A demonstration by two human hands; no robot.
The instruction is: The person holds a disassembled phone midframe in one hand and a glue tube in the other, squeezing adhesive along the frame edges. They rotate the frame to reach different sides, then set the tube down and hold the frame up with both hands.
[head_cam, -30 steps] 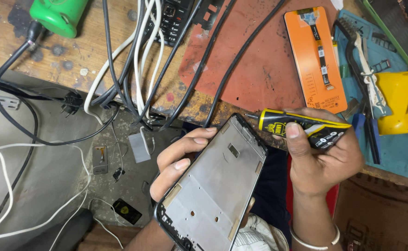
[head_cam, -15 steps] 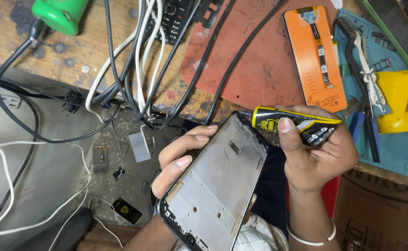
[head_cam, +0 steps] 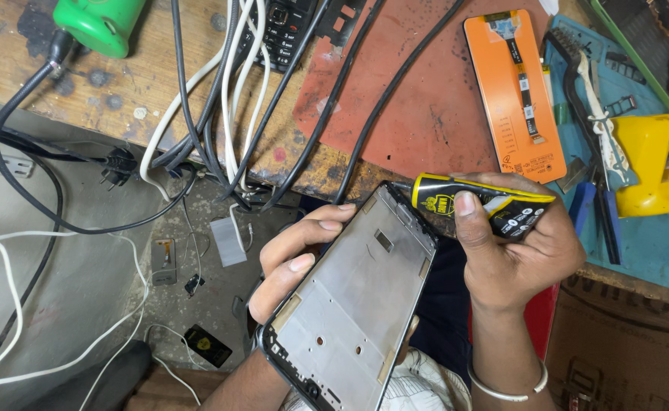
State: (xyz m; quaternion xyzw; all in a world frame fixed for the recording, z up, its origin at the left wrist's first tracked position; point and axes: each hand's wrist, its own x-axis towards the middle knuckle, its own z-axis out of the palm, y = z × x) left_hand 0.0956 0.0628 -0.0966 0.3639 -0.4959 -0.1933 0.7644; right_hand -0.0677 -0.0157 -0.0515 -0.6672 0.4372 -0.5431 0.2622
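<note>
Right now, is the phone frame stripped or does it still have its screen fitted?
Stripped: the phone frame in the left hand shows bare grey metal with cut-outs and no screen; an orange-backed display panel lies apart on the bench.

Phone frame (head_cam: 357,304): matt grey metal, dark plastic rim; glue tube (head_cam: 475,202) glossy; mat (head_cam: 426,99) matt rubbery red; bench (head_cam: 121,99) rough, stained wood.

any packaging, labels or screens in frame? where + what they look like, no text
Glue tube: in the right hand, nozzle at the frame's top edge; black and yellow printed label.
Phone frame: held by the left hand; grey metal, no display fitted.
Orange screen panel: flat on the red mat; ribbon cable and small printed label.
Keypad phone: top edge, black.
</note>
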